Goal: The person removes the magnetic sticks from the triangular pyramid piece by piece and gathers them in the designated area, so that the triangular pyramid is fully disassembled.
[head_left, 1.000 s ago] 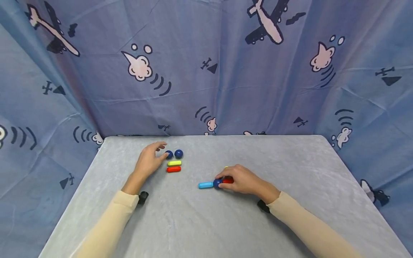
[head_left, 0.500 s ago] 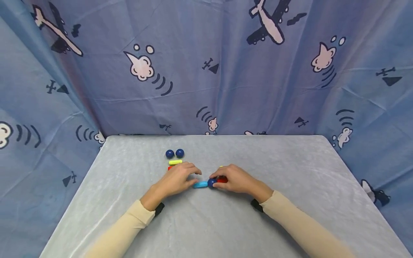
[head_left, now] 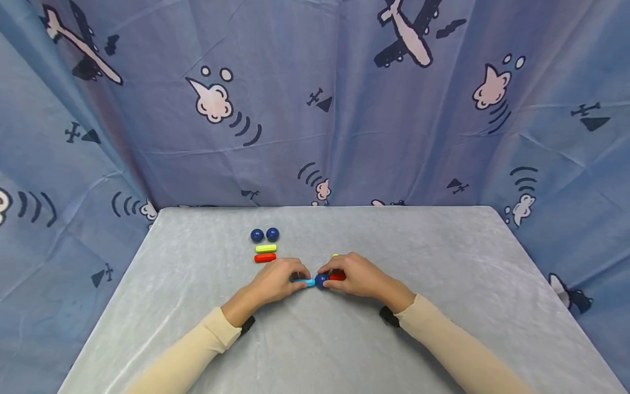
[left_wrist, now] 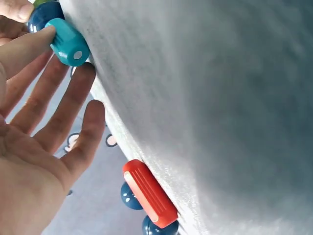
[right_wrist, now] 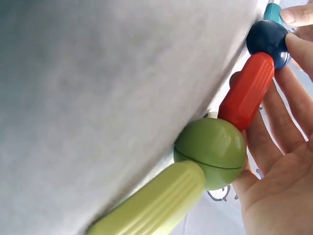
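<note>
Turquoise rod (left_wrist: 73, 46) butted against a navy ball (right_wrist: 266, 39), a hand at each

The rod is short and stubby, with flat facets running along its sides and a small pale disc set in its end face. It lies near the middle of the grey, mottled worktop (head_left: 275, 345), its other end meeting the ball, which is dark, smooth and glossy, with bright glints. The left hand (head_left: 279, 280) is clamped on the rod, thumb on one side and forefinger on the other, while its remaining fingers spread loosely. The right hand (head_left: 363, 274) grips the navy ball between thumb and fingers.

On the ball's other side a red rod (right_wrist: 246, 90) continues the row, grooved lengthwise and rounded at its ends. It runs to a green ball (right_wrist: 210, 147), olive in tone, with a thin seam round its middle; against that lies a yellow-green rod (right_wrist: 151, 203) with long ridges. From above, the right hand hides most of this stretch.

Farther back on the left sit more pieces: a second red rod (head_left: 265, 258) nearest, a bright yellow rod (head_left: 266, 248) behind it, then a pair of blue balls (head_left: 273, 234) side by side. A blue curtain (head_left: 275, 109) printed with cartoon aeroplanes hangs behind.
</note>
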`<state>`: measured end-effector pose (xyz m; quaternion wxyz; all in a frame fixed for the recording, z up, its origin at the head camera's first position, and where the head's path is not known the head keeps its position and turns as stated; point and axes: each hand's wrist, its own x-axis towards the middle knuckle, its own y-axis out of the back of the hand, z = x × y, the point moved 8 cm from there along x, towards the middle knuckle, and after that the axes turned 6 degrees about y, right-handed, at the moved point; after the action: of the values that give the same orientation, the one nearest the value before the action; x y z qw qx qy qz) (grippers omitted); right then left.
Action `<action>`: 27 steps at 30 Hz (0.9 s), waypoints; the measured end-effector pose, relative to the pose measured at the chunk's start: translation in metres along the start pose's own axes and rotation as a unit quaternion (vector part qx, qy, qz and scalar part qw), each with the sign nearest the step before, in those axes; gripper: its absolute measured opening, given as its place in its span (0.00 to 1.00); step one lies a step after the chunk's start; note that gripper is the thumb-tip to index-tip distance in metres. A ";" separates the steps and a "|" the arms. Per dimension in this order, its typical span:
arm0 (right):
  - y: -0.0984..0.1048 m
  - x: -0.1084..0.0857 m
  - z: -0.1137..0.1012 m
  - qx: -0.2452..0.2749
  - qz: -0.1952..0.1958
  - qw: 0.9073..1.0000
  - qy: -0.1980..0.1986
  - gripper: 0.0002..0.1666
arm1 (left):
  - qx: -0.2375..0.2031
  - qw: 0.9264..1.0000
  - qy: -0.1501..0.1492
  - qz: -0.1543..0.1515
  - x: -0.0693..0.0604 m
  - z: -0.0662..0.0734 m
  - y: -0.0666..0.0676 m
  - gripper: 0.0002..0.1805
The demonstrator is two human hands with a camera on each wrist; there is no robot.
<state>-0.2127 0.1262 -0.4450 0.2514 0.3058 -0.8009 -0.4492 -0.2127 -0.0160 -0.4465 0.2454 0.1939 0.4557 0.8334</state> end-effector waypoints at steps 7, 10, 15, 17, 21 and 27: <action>0.003 0.001 0.000 -0.004 0.001 1.000 0.000 0.17 | -0.022 1.000 0.010 0.004 0.002 -0.005 0.001 0.06; 0.004 0.000 0.001 -0.006 0.003 1.000 0.000 0.17 | -0.023 1.000 0.010 0.001 0.003 -0.006 0.000 0.06; 0.002 0.000 0.000 -0.002 0.008 1.000 0.011 0.17 | -0.020 1.000 0.020 -0.014 0.001 -0.009 -0.002 0.08; 0.001 0.000 0.001 0.000 0.007 1.000 0.010 0.17 | -0.021 0.999 0.022 -0.021 0.000 -0.010 -0.002 0.09; -0.001 0.000 0.001 0.000 0.001 1.000 0.001 0.17 | -0.015 0.999 0.022 -0.023 -0.004 -0.011 -0.001 0.12; -0.002 -0.001 0.001 0.004 -0.008 1.000 -0.009 0.18 | 0.007 1.000 0.020 -0.017 -0.005 -0.011 0.001 0.12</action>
<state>-0.2124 0.1271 -0.4473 0.2393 0.3090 -0.8027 -0.4505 -0.2147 -0.0271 -0.4520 0.2485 0.1710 0.4699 0.8296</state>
